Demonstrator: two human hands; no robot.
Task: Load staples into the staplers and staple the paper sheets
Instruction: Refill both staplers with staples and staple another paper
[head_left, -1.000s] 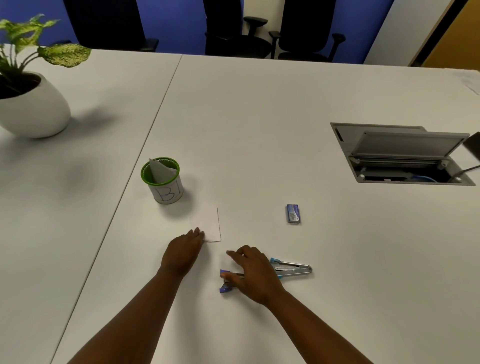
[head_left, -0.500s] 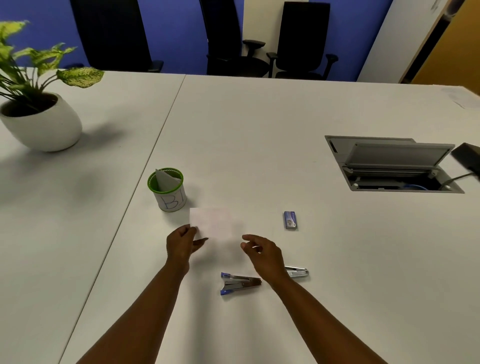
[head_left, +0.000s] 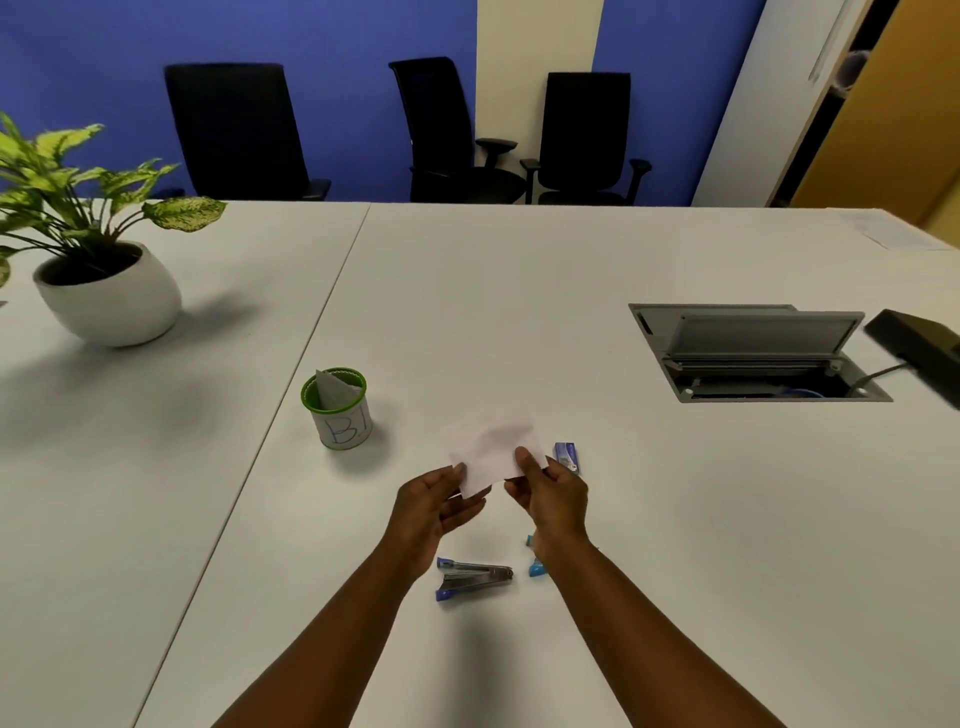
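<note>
Head cam: both hands hold up a small white paper sheet (head_left: 491, 447) over the white table (head_left: 519, 291). The left hand (head_left: 431, 506) pinches its bottom left corner w/ thumb and fingers. The right hand (head_left: 553, 496) pinches the bottom right edge, thumb on top. The sheet looks blurry, so I can't tell if it's one sheet or more.

Under the hands, at 6 o'clock from the sheet, lies a small silver stapler with blue ends (head_left: 472, 577). A 2nd blue-tipped stapler (head_left: 535, 564) hides mostly behind the right wrist. A little blue staple box (head_left: 566, 456) sits just beside the right hand, at 3 o'clock from the sheet.

I think no stapling is done yet. Can't tell if the staplers are loaded.

A green-rimmed white cup marked "B1" (head_left: 338, 410) w/ paper inside is at 9 o'clock. A leafy plant in a round white pot (head_left: 104, 296) is far at 10 o'clock. An open grey cable hatch (head_left: 753, 353) is at 2 o'clock. Black office chairs (head_left: 582, 135) stand by a blue wall.
</note>
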